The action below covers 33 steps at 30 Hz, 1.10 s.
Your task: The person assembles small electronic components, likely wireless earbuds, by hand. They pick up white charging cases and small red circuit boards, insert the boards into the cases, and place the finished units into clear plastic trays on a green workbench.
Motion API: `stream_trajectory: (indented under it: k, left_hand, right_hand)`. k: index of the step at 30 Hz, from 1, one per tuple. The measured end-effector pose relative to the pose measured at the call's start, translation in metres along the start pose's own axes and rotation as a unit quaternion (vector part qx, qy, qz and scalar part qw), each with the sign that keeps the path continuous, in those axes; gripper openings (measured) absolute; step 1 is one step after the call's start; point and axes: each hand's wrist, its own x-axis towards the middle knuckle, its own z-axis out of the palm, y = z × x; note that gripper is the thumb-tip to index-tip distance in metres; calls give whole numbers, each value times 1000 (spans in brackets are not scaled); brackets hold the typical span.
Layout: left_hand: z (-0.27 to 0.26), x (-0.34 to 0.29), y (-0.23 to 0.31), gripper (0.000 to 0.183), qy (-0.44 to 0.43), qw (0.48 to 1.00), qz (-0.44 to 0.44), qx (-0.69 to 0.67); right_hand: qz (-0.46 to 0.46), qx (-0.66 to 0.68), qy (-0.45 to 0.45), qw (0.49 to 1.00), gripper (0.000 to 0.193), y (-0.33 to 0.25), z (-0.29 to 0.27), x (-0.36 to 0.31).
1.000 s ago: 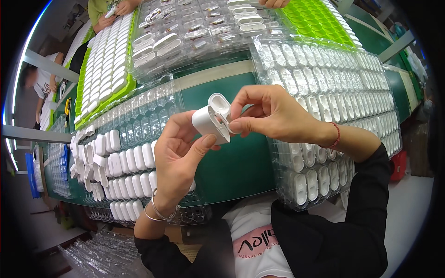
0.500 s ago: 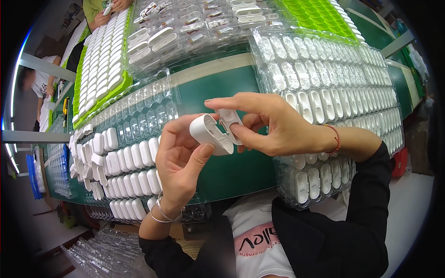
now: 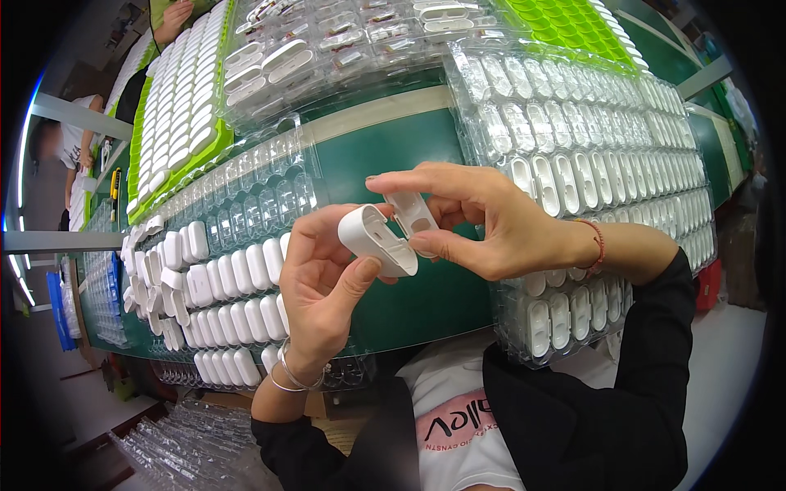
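Observation:
My left hand (image 3: 318, 286) is closed around a white, hollow earbud-case shell (image 3: 370, 239), its open end tilted toward the right. My right hand (image 3: 499, 225) pinches a small white oval insert (image 3: 413, 214) between thumb and fingers. The insert is beside the mouth of the shell, close to its rim; whether the two touch I cannot tell. Both hands are raised above the green table (image 3: 385, 159). To the left, white case shells (image 3: 254, 268) stand in rows in a clear tray. At the right, a stack of clear trays (image 3: 489, 155) carries many white oval inserts.
Loose white pieces (image 3: 151, 282) are heaped at the far left. Green trays (image 3: 209, 155) of white parts and clear trays (image 3: 327, 69) of small components stand farther back. A co-worker's hand (image 3: 174, 18) shows at the top left. Bundled clear trays (image 3: 188, 450) lie below the table.
The insert has turned slightly in my right fingers, showing more of its flat face. Both hands have shifted a little to the right; the shell is still in my left hand.

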Motion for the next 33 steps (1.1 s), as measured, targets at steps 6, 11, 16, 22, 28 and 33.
stream_trajectory:
  k: [6,11,16,22,28,33]
  left_hand:
    - [-2,-1,-1,42,0,1000,-8,5]
    - [-2,-1,-2,43,8,1000,-17,0]
    - [0,-2,-1,43,29,999,-10,-17]
    - [3,-3,1,43,50,997,-44,-44]
    - [7,0,0,44,55,993,-82,-68]
    - [8,0,-1,42,55,994,-81,-49]
  right_hand:
    - [-25,-4,30,999,54,6,3,0]
    - [-29,-18,19,999,55,6,2,1]
    - [-42,-63,-1,997,59,3,-3,2]
    - [-46,-49,23,997,48,6,-2,3]
    - [-132,-154,54,978,45,9,1,3]
    - [-136,-183,70,971,53,8,1,2]
